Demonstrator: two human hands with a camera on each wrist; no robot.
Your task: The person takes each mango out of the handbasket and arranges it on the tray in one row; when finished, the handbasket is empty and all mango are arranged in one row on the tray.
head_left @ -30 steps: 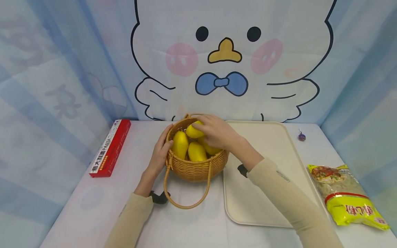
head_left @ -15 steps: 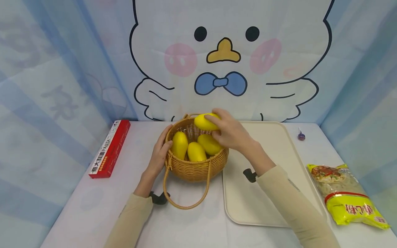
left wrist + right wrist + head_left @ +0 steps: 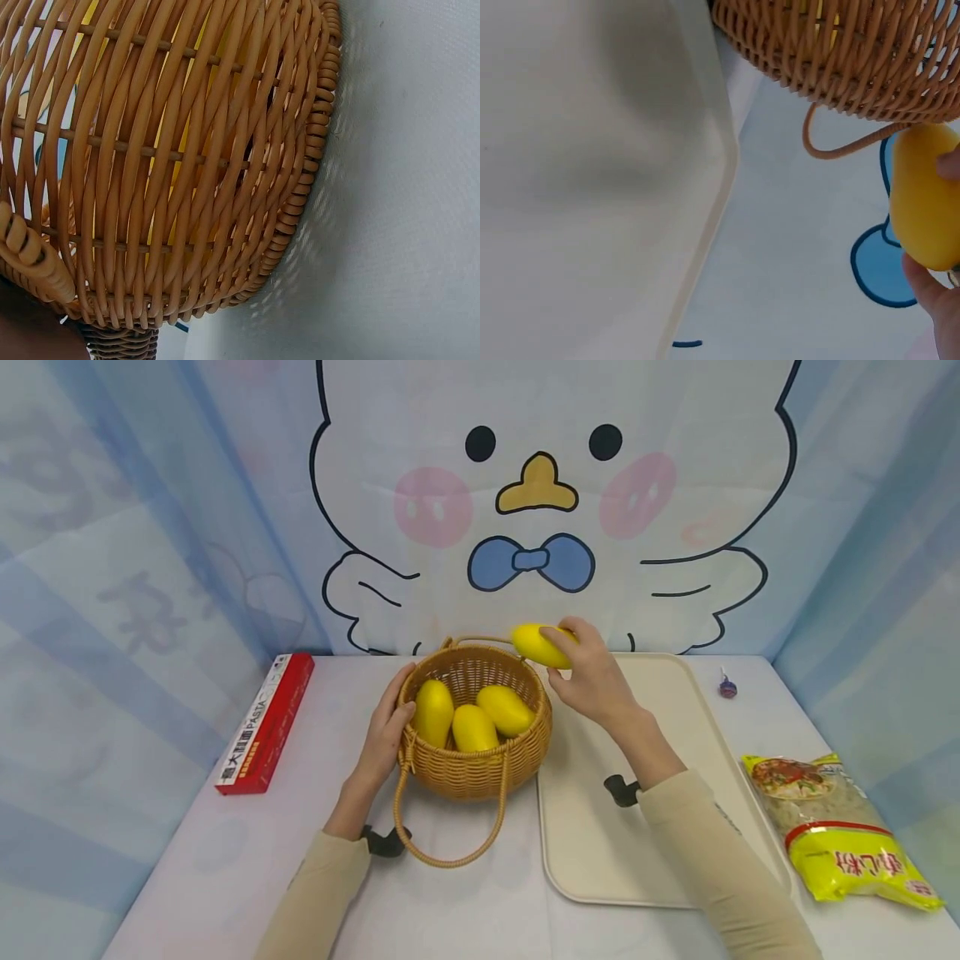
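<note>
In the head view my right hand (image 3: 597, 683) grips a yellow mango (image 3: 534, 645) by one end, above the right back rim of a wicker basket (image 3: 480, 774). My left hand (image 3: 384, 733) holds the basket's left rim, its thumb over the edge. Inside the basket lie three more mangoes, one at the left (image 3: 433, 714), another mango at the front (image 3: 473, 729) and a third mango at the right (image 3: 507, 710). One basket handle (image 3: 450, 862) hangs down in front. The left wrist view is mostly woven basket wall (image 3: 172, 150). Fingertips and the held mango (image 3: 924, 199) show in the right wrist view.
A cream tray (image 3: 600, 860) lies right of the basket, close against it. Beyond the tray are a small wrapped lollipop (image 3: 727, 688) and a yellow noodle bag (image 3: 843, 835). A red pasta box (image 3: 268, 722) lies at the left. A printed curtain (image 3: 547, 602) stands behind.
My right hand has lifted the mango out of the basket and moved it right, over the rim. The left hand keeps its hold on the basket.
</note>
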